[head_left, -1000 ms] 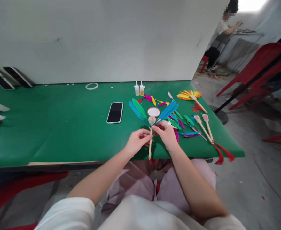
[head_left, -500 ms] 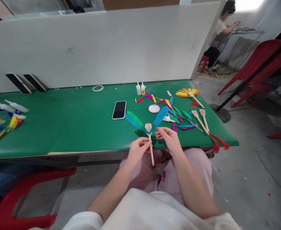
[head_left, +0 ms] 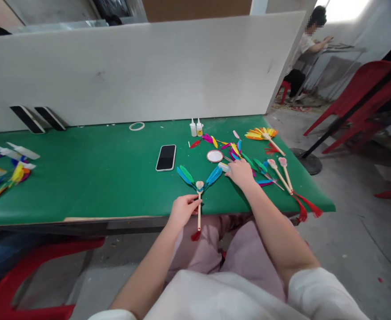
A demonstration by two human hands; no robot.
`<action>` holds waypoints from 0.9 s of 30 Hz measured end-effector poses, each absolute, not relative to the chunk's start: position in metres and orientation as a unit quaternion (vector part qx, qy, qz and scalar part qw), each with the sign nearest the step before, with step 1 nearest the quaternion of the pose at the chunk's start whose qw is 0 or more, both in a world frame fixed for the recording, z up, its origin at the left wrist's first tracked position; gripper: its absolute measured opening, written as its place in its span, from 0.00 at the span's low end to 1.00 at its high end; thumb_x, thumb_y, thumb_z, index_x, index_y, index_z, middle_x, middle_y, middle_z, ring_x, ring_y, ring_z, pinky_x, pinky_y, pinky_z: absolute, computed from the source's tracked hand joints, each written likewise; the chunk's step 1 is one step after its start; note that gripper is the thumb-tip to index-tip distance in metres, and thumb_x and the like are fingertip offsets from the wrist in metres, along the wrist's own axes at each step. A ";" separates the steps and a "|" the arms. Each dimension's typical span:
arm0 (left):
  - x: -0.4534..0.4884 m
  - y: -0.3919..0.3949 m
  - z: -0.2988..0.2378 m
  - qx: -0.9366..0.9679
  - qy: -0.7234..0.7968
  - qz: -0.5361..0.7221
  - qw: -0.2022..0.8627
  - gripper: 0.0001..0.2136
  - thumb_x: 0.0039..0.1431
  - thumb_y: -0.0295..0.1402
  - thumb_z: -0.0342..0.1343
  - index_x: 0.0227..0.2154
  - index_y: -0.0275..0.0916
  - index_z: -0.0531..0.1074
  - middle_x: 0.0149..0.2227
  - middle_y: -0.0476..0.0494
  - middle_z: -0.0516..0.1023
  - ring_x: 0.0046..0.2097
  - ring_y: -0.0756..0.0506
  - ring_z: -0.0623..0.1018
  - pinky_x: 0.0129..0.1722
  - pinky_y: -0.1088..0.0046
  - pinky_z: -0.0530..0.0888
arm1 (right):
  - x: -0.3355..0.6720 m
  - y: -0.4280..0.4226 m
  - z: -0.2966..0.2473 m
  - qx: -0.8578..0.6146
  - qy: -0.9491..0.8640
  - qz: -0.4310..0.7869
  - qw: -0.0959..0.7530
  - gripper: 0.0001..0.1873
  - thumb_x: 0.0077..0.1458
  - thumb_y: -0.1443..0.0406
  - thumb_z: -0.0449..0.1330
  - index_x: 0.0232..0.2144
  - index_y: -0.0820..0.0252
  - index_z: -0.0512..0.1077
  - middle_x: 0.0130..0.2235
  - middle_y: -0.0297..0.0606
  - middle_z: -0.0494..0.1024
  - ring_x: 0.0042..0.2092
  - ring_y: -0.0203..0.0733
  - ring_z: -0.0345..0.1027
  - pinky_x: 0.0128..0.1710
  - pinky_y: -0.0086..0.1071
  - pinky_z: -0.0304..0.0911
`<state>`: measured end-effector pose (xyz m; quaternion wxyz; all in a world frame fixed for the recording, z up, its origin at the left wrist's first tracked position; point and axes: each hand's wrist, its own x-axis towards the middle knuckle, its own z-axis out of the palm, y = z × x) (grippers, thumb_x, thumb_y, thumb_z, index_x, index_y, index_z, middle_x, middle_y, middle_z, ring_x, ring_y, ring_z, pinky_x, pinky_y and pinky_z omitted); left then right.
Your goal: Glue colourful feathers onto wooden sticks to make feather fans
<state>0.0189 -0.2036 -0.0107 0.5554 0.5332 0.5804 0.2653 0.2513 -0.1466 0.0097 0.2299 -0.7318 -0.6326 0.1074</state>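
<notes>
My left hand [head_left: 183, 209] is closed around the wooden handle of a small feather fan [head_left: 199, 211] at the table's front edge. Blue and green feathers [head_left: 186, 175] spread from the left of its pale, heart-like head, and blue feathers [head_left: 214, 176] from the right. A red tassel [head_left: 195, 235] hangs below. Further right, my right hand [head_left: 242, 173] reaches down over the table, its fingers closed on a white glue bottle [head_left: 224, 167] that lies on its side; the hand covers most of it. Loose coloured feathers [head_left: 260, 165] lie beside and partly under this hand.
On the green table [head_left: 115, 173] are a phone [head_left: 166, 158], a round white lid [head_left: 214, 156], two upright small bottles [head_left: 196, 128], a yellow-orange feather fan [head_left: 261, 133] and two bare wooden handles [head_left: 280, 173]. A white board [head_left: 142, 71] stands behind. At far right, a person [head_left: 305, 49] sits working.
My right hand has left the fan's feathers, moved right and forward, and taken hold of the glue bottle. My left hand, with the fan, has shifted slightly left and down.
</notes>
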 end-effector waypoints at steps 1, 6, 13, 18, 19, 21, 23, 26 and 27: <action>0.019 -0.203 -0.010 0.541 0.583 0.258 0.548 0.11 0.52 0.29 0.57 0.39 0.33 0.75 0.24 0.47 0.76 0.24 0.51 0.75 0.24 0.76 0.75 | 0.251 -0.145 0.011 -0.735 -0.636 0.098 0.215 0.11 0.38 0.67 0.67 0.28 0.65 0.76 0.38 0.52 0.75 0.49 0.59 0.61 0.45 0.43 0.57; 0.023 -0.201 -0.009 0.568 0.598 0.232 0.516 0.16 0.52 0.31 0.57 0.45 0.35 0.72 0.23 0.50 0.74 0.21 0.51 0.74 0.22 0.76 0.73 | 0.280 -0.144 0.027 -0.753 -0.620 0.076 0.207 0.15 0.48 0.58 0.59 0.34 0.64 0.74 0.36 0.48 0.76 0.42 0.52 0.65 0.40 0.40 0.58; 0.039 -0.200 -0.005 0.716 0.595 0.130 0.341 0.18 0.55 0.39 0.54 0.48 0.39 0.70 0.24 0.49 0.75 0.24 0.50 0.74 0.25 0.78 0.68 | 0.338 -0.146 0.026 -0.658 -0.395 0.319 0.556 0.18 0.39 0.57 0.63 0.32 0.60 0.70 0.29 0.33 0.74 0.30 0.36 0.66 0.28 0.29 0.58; 0.051 -0.195 0.016 0.785 0.584 0.107 0.178 0.14 0.58 0.40 0.51 0.40 0.38 0.74 0.26 0.45 0.76 0.30 0.46 0.74 0.30 0.74 0.66 | 0.353 -0.147 0.011 -0.636 -0.341 0.339 0.604 0.20 0.39 0.55 0.62 0.34 0.59 0.66 0.29 0.32 0.74 0.29 0.36 0.68 0.26 0.28 0.61; 0.057 -0.190 0.023 0.786 0.582 0.128 0.164 0.14 0.58 0.40 0.50 0.39 0.38 0.74 0.27 0.45 0.76 0.31 0.46 0.74 0.31 0.73 0.67 | 0.353 -0.147 0.010 -0.630 -0.333 0.345 0.611 0.20 0.39 0.55 0.62 0.34 0.58 0.66 0.29 0.32 0.74 0.29 0.36 0.68 0.26 0.28 0.62; 0.076 -0.177 0.038 0.795 0.550 0.178 0.182 0.13 0.58 0.40 0.51 0.39 0.38 0.74 0.30 0.45 0.76 0.33 0.47 0.75 0.34 0.73 0.68 | 0.353 -0.149 0.009 -0.620 -0.325 0.356 0.619 0.20 0.39 0.54 0.63 0.33 0.58 0.66 0.29 0.33 0.74 0.29 0.36 0.69 0.27 0.29 0.63; 0.104 -0.159 0.050 0.817 0.478 0.214 0.242 0.13 0.57 0.40 0.52 0.40 0.39 0.73 0.32 0.47 0.77 0.34 0.48 0.75 0.36 0.75 0.69 | 0.351 -0.149 0.010 -0.611 -0.327 0.369 0.619 0.20 0.39 0.54 0.63 0.33 0.58 0.67 0.29 0.33 0.75 0.29 0.36 0.69 0.27 0.29 0.64; 0.153 -0.129 0.057 0.858 0.379 0.185 0.293 0.18 0.54 0.39 0.55 0.47 0.39 0.70 0.40 0.45 0.77 0.34 0.48 0.75 0.38 0.73 0.70 | 0.349 -0.149 0.013 -0.594 -0.328 0.388 0.623 0.20 0.39 0.54 0.64 0.34 0.58 0.68 0.29 0.33 0.76 0.30 0.37 0.70 0.28 0.30 0.65; 0.168 -0.120 0.055 0.868 0.360 0.162 0.303 0.21 0.53 0.38 0.56 0.49 0.38 0.68 0.42 0.44 0.77 0.36 0.47 0.76 0.39 0.72 0.70 | 0.349 -0.149 0.014 -0.587 -0.325 0.395 0.628 0.20 0.39 0.54 0.63 0.34 0.58 0.68 0.29 0.33 0.76 0.30 0.37 0.70 0.28 0.30 0.65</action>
